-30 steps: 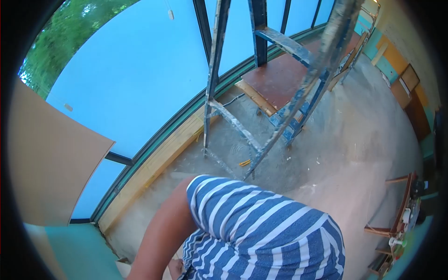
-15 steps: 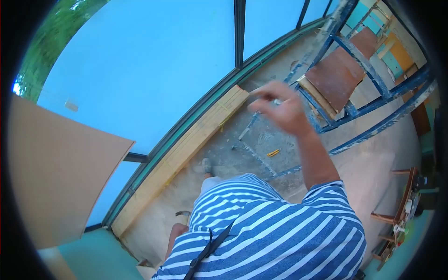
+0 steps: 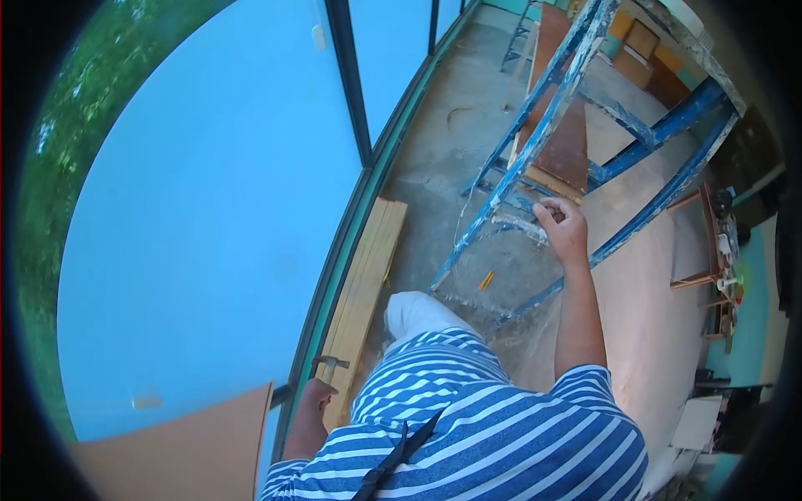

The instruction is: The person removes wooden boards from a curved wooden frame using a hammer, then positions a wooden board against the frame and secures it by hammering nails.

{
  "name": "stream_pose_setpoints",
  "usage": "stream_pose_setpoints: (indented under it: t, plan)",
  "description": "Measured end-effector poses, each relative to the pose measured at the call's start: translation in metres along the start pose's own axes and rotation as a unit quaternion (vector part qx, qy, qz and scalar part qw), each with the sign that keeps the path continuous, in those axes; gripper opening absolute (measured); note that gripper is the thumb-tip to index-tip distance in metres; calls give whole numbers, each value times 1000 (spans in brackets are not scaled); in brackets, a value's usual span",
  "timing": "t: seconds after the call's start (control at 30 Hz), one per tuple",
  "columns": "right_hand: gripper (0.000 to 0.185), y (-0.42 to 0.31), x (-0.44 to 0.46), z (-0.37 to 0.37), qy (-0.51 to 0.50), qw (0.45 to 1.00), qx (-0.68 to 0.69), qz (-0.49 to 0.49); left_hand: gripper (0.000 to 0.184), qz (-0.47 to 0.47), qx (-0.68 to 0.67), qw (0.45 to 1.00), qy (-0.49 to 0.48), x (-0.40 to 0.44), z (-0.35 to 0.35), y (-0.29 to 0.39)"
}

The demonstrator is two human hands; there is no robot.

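Observation:
My left hand (image 3: 316, 396) is wrapped round the handle of a claw hammer (image 3: 332, 362), whose metal head points up beside the window frame. My right hand (image 3: 562, 227) is raised in front of a paint-spattered blue stepladder (image 3: 535, 142). Its fingers are curled together, and whatever they may hold is too small to make out. Just beyond that hand, a reddish-brown board (image 3: 558, 154) rests among the ladder's rungs. Long wooden beams (image 3: 365, 267) lie along the window base, next to the hammer.
A yellow utility knife (image 3: 486, 280) lies on the dusty concrete floor (image 3: 418, 167) between the ladder's feet. Large blue-covered window panes (image 3: 209, 234) line the left side. A brown panel (image 3: 192, 451) leans at lower left. Wooden furniture (image 3: 706, 242) with clutter stands at right.
My view has swung to the right, and my body is nearer the ladder. My right hand has lowered, its fingers curling in. The left hand with the hammer has come up into view.

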State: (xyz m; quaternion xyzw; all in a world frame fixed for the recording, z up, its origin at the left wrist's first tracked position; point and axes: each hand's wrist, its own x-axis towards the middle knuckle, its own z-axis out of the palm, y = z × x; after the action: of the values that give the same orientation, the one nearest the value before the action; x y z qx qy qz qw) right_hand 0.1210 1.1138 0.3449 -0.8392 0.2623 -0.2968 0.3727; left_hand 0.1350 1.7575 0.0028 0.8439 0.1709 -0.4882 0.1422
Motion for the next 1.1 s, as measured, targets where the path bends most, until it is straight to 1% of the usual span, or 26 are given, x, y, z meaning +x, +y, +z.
stream_pose_setpoints:
  t: [0.07, 0.1, 0.13, 0.2, 0.23, 0.3, 0.37, 0.4, 0.47, 0.5, 0.53, 0.57, 0.6, 0.63, 0.67, 0.77, 0.93, 0.97, 1.03, 1.07, 1.1]
  plan:
    - [31, 2, 11, 0, 27, 1000, -3, 11, 29, 57, 73, 996, 0, -17, -47, 58]
    - [30, 4, 15, 1, 38, 999, 6, 16, 32, 81, 87, 993, -5, 11, -57, 71]
    - [30, 5, 19, 4, 49, 998, 17, 22, 32, 100, 104, 990, 2, 19, -69, 88]
    - [29, 6, 32, 8, 77, 996, 24, 35, 33, 137, 138, 981, 19, -2, -112, 162]
    - [28, 6, 39, 10, 90, 995, 28, 41, 33, 161, 142, 976, 26, 3, -127, 191]
    - [28, 6, 56, 10, 102, 994, 21, 15, 34, 210, 150, 965, 40, 15, -156, 252]
    - [32, 9, 73, 9, 111, 994, 1, -2, 35, 237, 210, 947, 57, 38, -182, 321]
    - [34, 11, 82, 10, 111, 993, 15, -19, 36, 249, 241, 936, 65, 49, -195, 358]
    - [39, 14, 97, 8, 107, 993, 38, -42, 40, 294, 278, 907, 118, 63, -219, 423]
    - [47, 14, 104, 6, 100, 993, 39, -40, 39, 291, 299, 903, 107, 56, -232, 459]
    - [50, 14, 110, 4, 102, 993, 33, -55, 39, 286, 318, 899, 92, 48, -245, 494]
    - [52, 12, 118, 2, 105, 991, 28, -73, 37, 292, 335, 891, 97, 48, -256, 523]
    - [54, 11, 127, 1, 111, 989, 23, -96, 36, 302, 349, 881, 106, 51, -267, 554]
    - [60, 12, 132, -4, 110, 988, 27, -101, 35, 314, 352, 874, 118, 52, -277, 582]
    - [62, 5, 136, -8, 113, 988, 21, -107, 33, 327, 355, 866, 130, 54, -285, 604]
    - [68, -25, 146, -27, 138, 981, -2, -134, 34, 395, 317, 841, 191, 68, -301, 668]
    - [78, -62, 135, -62, 196, 962, -74, -174, 25, 356, 311, 867, 158, 63, -310, 796]
    - [79, -67, 130, -73, 170, 965, -54, -194, 24, 349, 309, 871, 152, 65, -310, 819]
    - [72, -96, 145, -74, 94, 967, 34, -234, 22, 366, 346, 854, 128, 109, -306, 868]
    - [64, -114, 158, -65, 42, 962, 103, -250, 22, 373, 366, 845, 117, 125, -305, 891]
    - [65, -113, 164, -61, -24, 960, 135, -244, 21, 389, 348, 843, 128, 115, -306, 905]
